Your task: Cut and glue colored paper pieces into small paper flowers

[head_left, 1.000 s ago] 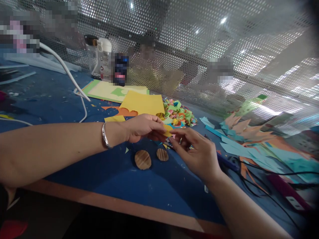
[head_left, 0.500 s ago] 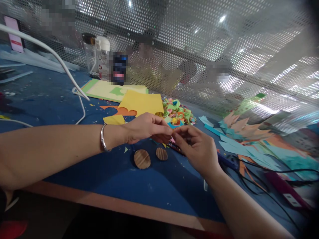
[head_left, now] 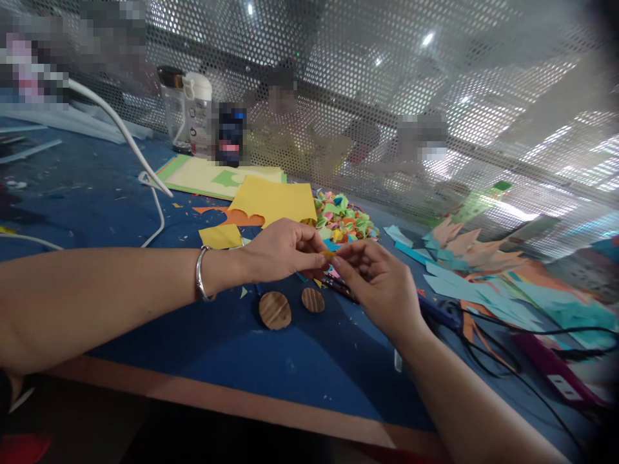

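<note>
Above the blue table, my left hand (head_left: 290,250) and my right hand (head_left: 380,280) meet fingertip to fingertip. Both pinch a small piece of yellow paper (head_left: 327,255), mostly covered by the fingers. Below them lie two round wood-grain discs, a larger disc (head_left: 275,310) and a smaller disc (head_left: 313,300). Just behind my hands is a heap of small folded, multicoloured paper pieces (head_left: 345,218). A yellow paper sheet (head_left: 275,200) with curved cut-outs rests behind my left hand, and a smaller yellow scrap (head_left: 220,237) is near my left wrist.
Two bottles (head_left: 197,116) and a phone (head_left: 231,135) stand against the perforated metal screen (head_left: 338,77). A white cable (head_left: 113,122) arches at left. Blue paper strips (head_left: 459,287), black cords and a purple power strip (head_left: 551,370) occupy the right side. The table's front edge (head_left: 217,393) is close.
The yellow paper piece between my fingertips shows more now, as my left thumb and fingers have shifted slightly. My hands otherwise stay in almost the same place.
</note>
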Motion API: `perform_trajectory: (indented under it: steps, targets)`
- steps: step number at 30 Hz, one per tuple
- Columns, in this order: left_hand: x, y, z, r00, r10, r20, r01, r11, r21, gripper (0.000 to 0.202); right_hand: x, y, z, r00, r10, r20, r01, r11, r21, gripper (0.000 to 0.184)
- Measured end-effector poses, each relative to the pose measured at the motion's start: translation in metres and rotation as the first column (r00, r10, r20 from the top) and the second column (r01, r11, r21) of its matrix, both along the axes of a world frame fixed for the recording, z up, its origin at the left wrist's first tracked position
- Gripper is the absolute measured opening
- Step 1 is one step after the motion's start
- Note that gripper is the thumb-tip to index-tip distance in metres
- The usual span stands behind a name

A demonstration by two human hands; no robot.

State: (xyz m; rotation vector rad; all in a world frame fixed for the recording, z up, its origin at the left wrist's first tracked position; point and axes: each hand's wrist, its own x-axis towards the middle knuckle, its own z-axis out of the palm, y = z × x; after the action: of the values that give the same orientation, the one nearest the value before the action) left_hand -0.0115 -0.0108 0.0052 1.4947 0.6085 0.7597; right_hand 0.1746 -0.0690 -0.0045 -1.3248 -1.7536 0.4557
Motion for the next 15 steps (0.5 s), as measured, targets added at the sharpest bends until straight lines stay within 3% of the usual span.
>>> perform_trajectory:
  steps: [7, 10, 13, 15]
  targets:
    - [-0.0017, 0.0015, -0.0014, 0.999, -0.029, -0.037, 0.032, 0.997, 0.064, 0.005, 0.0008, -0.0001, 0.0023, 0.999, 0.032, 0.019, -0.031, 0.998, -0.054, 0.021]
    - [-0.0037, 0.0017, -0.0022, 0.995, -0.006, -0.102, 0.028, 0.976, 0.214, 0.013, -0.0004, -0.0013, 0.0041, 0.999, 0.037, 0.04, -0.035, 0.998, -0.057, 0.023]
    - [-0.0055, 0.0006, -0.0014, 0.977, 0.09, -0.195, -0.003, 0.912, 0.41, 0.016, -0.0016, -0.0016, 0.0047, 0.998, 0.037, 0.041, -0.034, 0.998, -0.06, 0.023]
    - [-0.0061, 0.0003, -0.0011, 0.967, 0.123, -0.223, -0.007, 0.889, 0.458, 0.013, -0.0018, -0.0012, 0.0043, 0.999, 0.041, 0.033, -0.039, 0.997, -0.07, 0.023]
